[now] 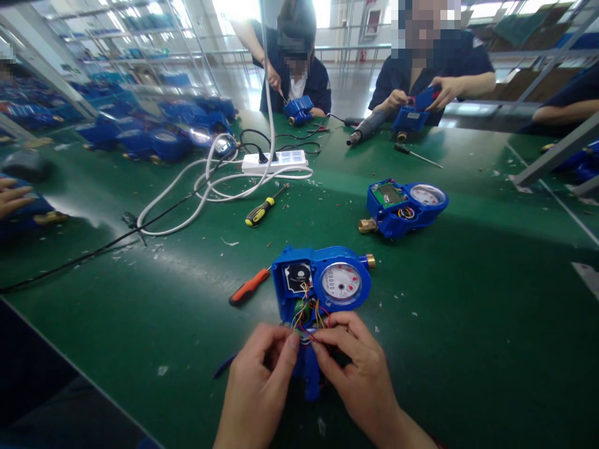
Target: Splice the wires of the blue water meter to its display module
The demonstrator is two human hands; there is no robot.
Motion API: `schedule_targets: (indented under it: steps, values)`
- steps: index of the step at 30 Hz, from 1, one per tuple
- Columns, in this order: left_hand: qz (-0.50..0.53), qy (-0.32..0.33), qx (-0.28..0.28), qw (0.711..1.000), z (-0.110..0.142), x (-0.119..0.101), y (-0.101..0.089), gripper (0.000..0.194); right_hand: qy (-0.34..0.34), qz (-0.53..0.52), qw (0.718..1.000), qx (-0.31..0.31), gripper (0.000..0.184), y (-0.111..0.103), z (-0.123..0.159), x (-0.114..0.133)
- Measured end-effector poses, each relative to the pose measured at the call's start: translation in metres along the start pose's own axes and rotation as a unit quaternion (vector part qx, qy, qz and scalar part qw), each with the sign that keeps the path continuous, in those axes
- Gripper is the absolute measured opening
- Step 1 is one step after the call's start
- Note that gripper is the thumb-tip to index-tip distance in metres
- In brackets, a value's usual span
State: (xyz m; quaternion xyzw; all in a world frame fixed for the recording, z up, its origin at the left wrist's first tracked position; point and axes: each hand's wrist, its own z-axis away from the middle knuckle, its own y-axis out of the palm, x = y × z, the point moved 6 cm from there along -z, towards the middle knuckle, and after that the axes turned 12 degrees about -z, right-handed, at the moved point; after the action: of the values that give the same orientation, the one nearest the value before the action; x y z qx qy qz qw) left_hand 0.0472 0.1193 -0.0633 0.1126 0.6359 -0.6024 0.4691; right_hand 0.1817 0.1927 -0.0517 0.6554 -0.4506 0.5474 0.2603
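At the lower centre of the frame, the left hand (262, 374) and the right hand (362, 362) were close together at a loose bundle of thin multicoloured wires (319, 315). The left hand's fingers were pinched together, thumb against forefinger, on the wires; the right hand's fingers were likewise clamped on strands just beside them, though the exact points of contact were too small to make out. Such fine leads probably called for fingertip grips.

The wires ran from a blue plastic water meter with a round white dial (318, 268), which lay face up on the green-topped counter (468, 312) near the middle of the frame, presumably turned so that its wiring was within reach. The square, uncovered blue compartment (279, 284) left of the dial contained a black-and-white square part (298, 277), with a green rounded component (302, 312) near its lower edge. A blue plastic piece (311, 377), partly covered by the hands, lay below the wires.

An orange-and-black screwdriver (249, 287) rested beside the meter's left side, likely for easy pickup. Right of centre, well apart, a second blue meter (397, 227) contained a green circuit board with a grey display (390, 194).
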Motion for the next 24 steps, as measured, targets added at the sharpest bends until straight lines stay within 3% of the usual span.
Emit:
schedule_targets:
  steps: [3, 5, 7, 9, 12, 15, 18, 21, 24]
  values:
    - [0.062, -0.031, 0.057, 0.996, -0.004, -0.001, 0.006, 0.033, -0.001, 0.001, 1.0, -0.004, 0.015, 0.0, 0.0, 0.001]
    - [0.08, -0.026, 0.064, 0.994, -0.005, -0.003, 0.006, 0.031, 0.004, 0.0, 1.0, -0.003, 0.014, -0.001, 0.0, 0.001]
    - [0.055, 0.013, 0.028, 0.998, -0.004, -0.008, 0.003, 0.025, 0.012, 0.0, 1.0, 0.0, 0.013, -0.001, -0.001, 0.001]
    - [0.001, 0.091, -0.046, 0.995, -0.001, -0.015, -0.003, 0.015, 0.029, -0.003, 1.0, 0.005, 0.011, -0.001, -0.002, 0.0]
    - [-0.068, 0.215, -0.139, 0.964, 0.008, -0.026, -0.007, 0.01, 0.062, -0.014, 0.998, 0.011, 0.009, -0.001, -0.003, 0.0]
    - [-0.093, 0.27, -0.166, 0.944, 0.013, -0.03, -0.005, 0.016, 0.083, -0.021, 0.996, 0.009, 0.007, -0.001, -0.003, 0.0]
    - [-0.06, 0.219, -0.125, 0.966, 0.009, -0.025, -0.003, 0.009, 0.093, -0.024, 0.995, 0.005, 0.005, -0.002, -0.002, -0.001]
    - [0.001, 0.081, -0.013, 0.997, 0.0, -0.012, 0.004, 0.019, 0.082, -0.028, 0.996, 0.005, 0.008, -0.001, -0.001, -0.002]
    - [0.076, -0.008, 0.078, 0.994, -0.004, -0.002, 0.012, 0.03, 0.056, -0.023, 0.998, 0.003, 0.009, -0.002, -0.001, -0.001]
